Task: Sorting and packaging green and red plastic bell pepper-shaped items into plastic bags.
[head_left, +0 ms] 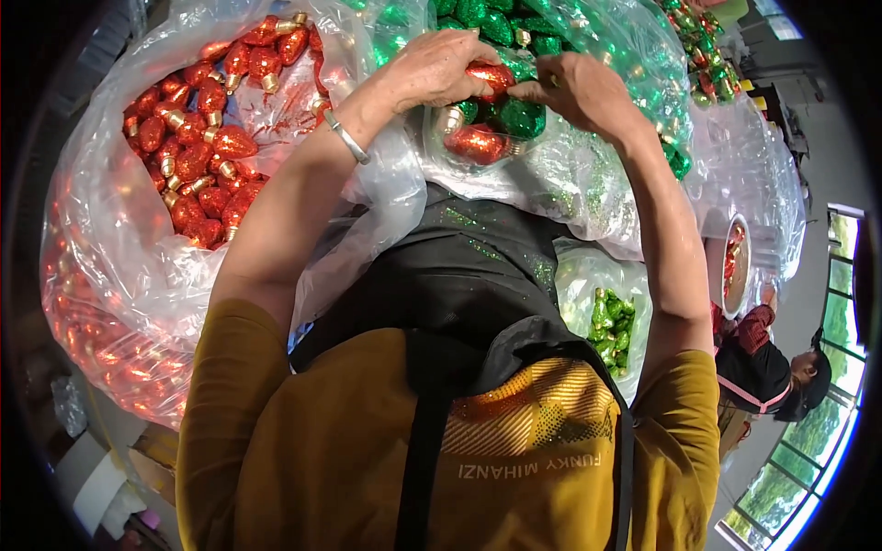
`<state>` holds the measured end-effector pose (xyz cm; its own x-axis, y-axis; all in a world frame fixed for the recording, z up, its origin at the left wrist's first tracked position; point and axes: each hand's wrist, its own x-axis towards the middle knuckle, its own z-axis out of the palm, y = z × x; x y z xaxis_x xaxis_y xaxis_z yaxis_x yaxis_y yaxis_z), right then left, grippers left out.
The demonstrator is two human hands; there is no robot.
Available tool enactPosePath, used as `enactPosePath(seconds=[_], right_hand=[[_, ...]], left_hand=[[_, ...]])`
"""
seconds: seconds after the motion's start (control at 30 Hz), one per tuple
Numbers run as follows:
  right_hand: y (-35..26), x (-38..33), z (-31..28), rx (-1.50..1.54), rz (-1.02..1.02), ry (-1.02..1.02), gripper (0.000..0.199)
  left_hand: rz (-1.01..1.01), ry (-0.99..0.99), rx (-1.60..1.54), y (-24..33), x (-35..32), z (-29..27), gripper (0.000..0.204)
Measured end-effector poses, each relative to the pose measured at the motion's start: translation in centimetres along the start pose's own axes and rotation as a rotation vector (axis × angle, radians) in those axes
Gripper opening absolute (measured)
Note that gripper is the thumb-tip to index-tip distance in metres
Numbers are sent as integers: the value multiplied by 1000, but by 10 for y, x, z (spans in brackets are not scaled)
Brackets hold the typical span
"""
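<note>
In front of my body, over a clear plastic container (447, 150), my left hand (439, 70) has its fingers closed on a glittery red bulb-shaped ornament (492, 80). A silver bangle circles that wrist. Just to the right, my right hand (582, 92) is curled with thumb and fingers together at the container's edge; whatever it pinches is hidden. Inside the container sit another red bulb ornament (476, 144) and a green bulb ornament (522, 119), both glittery. Behind my hands lies a heap of green bulb ornaments (497, 28) in clear plastic.
A large clear bag (101, 239) of red bulb ornaments (193, 163) stands at left. Smaller green ornaments (611, 329) fill a bag by my right arm. A white tub (734, 266) stands farther right, near another person (763, 367). More mixed ornaments (703, 46) lie at far right.
</note>
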<state>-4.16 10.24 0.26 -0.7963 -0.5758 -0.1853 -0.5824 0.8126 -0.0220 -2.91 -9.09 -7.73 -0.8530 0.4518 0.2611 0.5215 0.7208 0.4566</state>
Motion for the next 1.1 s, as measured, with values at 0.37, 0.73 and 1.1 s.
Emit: enactPosePath(seconds=[0.37,0.73,1.1], right_hand=[[36,5,-16,466,-44,-98,45],[18,1,25,-158,-378,250,34],[-21,4,12,988,-72,196,33]], left_hand=[[3,27,-36,5,-2,5,37],[164,90,-89,6,-6,11,33],[-31,18,-455,-9,-2,13,28]])
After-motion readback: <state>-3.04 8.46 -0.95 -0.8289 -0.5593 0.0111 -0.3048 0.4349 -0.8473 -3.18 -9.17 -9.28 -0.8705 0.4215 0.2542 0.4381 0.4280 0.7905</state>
